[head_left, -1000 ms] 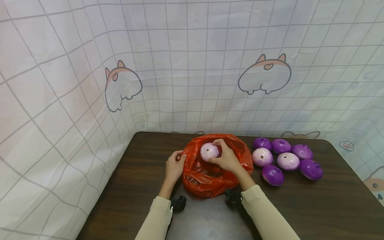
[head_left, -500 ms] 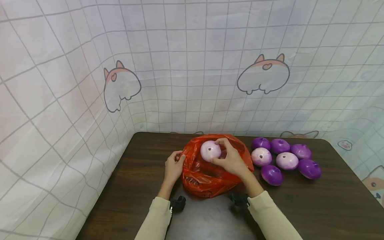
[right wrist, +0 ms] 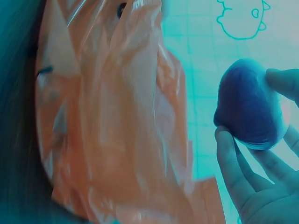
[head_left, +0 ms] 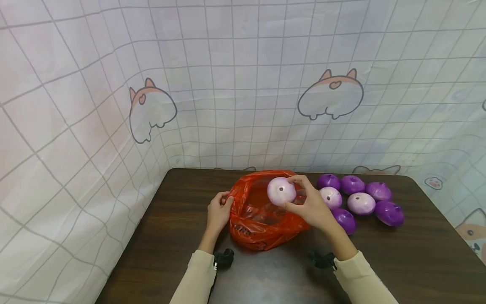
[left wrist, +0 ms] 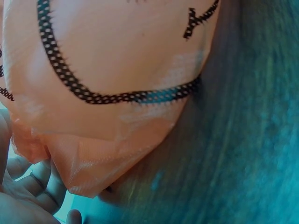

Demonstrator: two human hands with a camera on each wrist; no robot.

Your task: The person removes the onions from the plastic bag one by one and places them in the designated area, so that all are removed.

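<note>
A red plastic bag [head_left: 258, 240] stands on the table with its mouth spread. At its left rim my left hand [head_left: 218, 214] pinches the plastic between thumb and fingers. In the left wrist view the printed side of the bag [left wrist: 117, 56] fills much of the picture, with curled fingers [left wrist: 39, 186] at the lower left. My right hand [head_left: 314, 207] grips a purple onion [head_left: 281, 191] by its sides, its pale end facing the head camera. The right wrist view shows that onion [right wrist: 245, 105] raised beside the bag's upper part, its purple side and small tip visible.
Several more onions lie in a group right of the bag, some purple side up [head_left: 389, 213], two pale end up [head_left: 361, 204]. The dark wooden table [head_left: 171, 236] meets a grid-patterned cloth [head_left: 235, 105] at the back and left.
The right hand has moved right and up with the onion, from inside the bag's mouth to over its right part. The left hand keeps its place at the rim.
</note>
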